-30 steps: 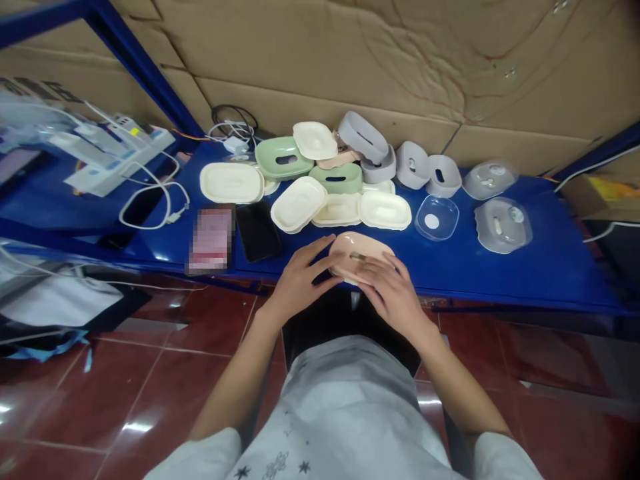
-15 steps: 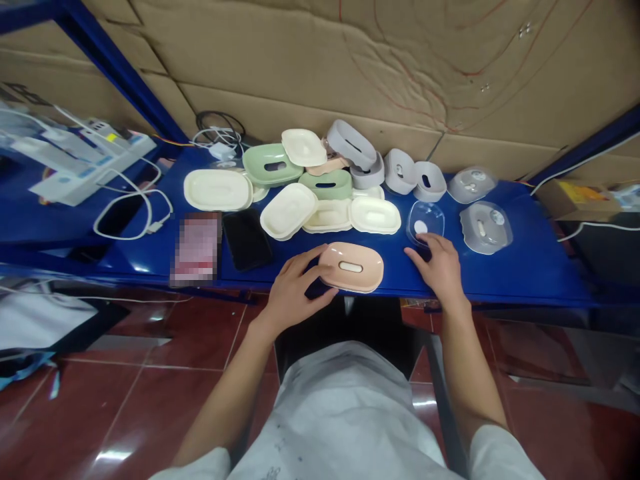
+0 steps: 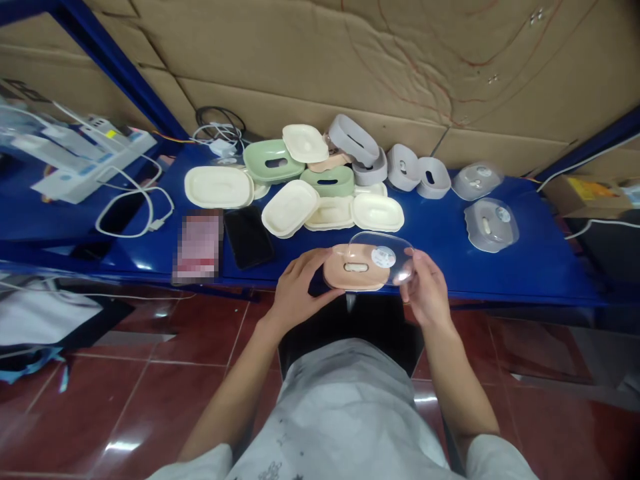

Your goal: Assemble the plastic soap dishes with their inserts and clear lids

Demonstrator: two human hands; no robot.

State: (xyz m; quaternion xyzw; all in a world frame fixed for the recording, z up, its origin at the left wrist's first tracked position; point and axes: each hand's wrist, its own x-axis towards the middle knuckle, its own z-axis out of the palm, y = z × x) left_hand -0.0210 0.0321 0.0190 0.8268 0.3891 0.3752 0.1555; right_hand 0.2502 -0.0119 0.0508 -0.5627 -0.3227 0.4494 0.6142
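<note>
A peach oval dish (image 3: 340, 272) with a cream slotted piece in its middle lies near the front edge of the blue table. My left hand (image 3: 300, 287) grips its left side between thumb and fingers. Over the right part of the dish is a clear lid (image 3: 404, 257) with a round white sticker, tilted a little. My right hand (image 3: 427, 287) pinches the lid at its right end. Whether lid and dish touch cannot be made out.
Behind are cream trays (image 3: 219, 187), green holders (image 3: 273, 162) and grey holders (image 3: 354, 140). A black phone (image 3: 249, 237) lies left. Two clear-lidded grey boxes (image 3: 491, 225) stand right. A power strip (image 3: 95, 170) with white cables is at far left.
My right hand has picked up the clear lid from the table, turned it over and brought it left over the peach dish. The left hand has closed on the dish.
</note>
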